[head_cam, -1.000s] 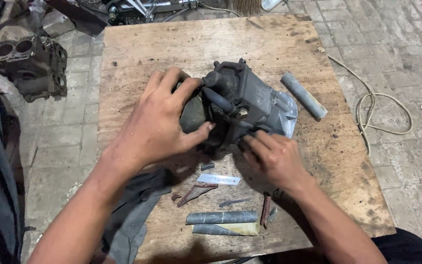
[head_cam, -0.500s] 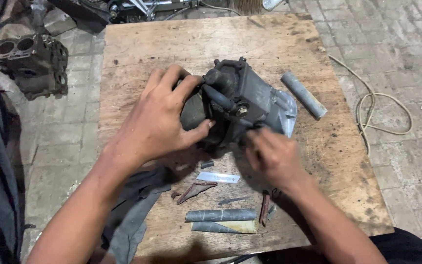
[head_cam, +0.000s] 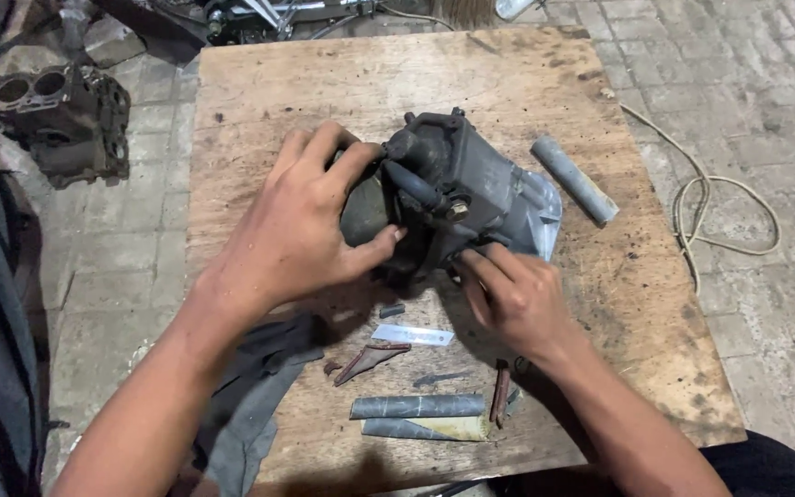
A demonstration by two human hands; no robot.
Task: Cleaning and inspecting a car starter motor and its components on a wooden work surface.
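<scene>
Lying across the centre of the frame: wooden board on the paved floor, edges running off toward the lower corners

Sitting at upper centre of the board: grey metal housing, dark and greasy, unmoved since a second ago

Wrapping the housing's left end: left hand, fingers over the top, thumb pressing underneath, clamped on the casting, same hold as a second ago

Working at the housing's lower edge: right hand, fingertips now tucked closer under the rim than a second ago; pinching something or only pressing, cannot tell

Judging from that small shift: fiddling with a fitting on the underside while the left hand is steadying

Sitting off the board at upper left: engine block with two bores

Trailing over the floor at right: pale cord, clear of the board

Draping over the board's lower left edge: grey rag

Lying just right of the housing: grey tube, near but apart

Crowding the lower centre: two grey rolls, a white strip, rusty scraps

Staying open: upper third of the board and right side below the tube; near edge tight for both forearms
</scene>
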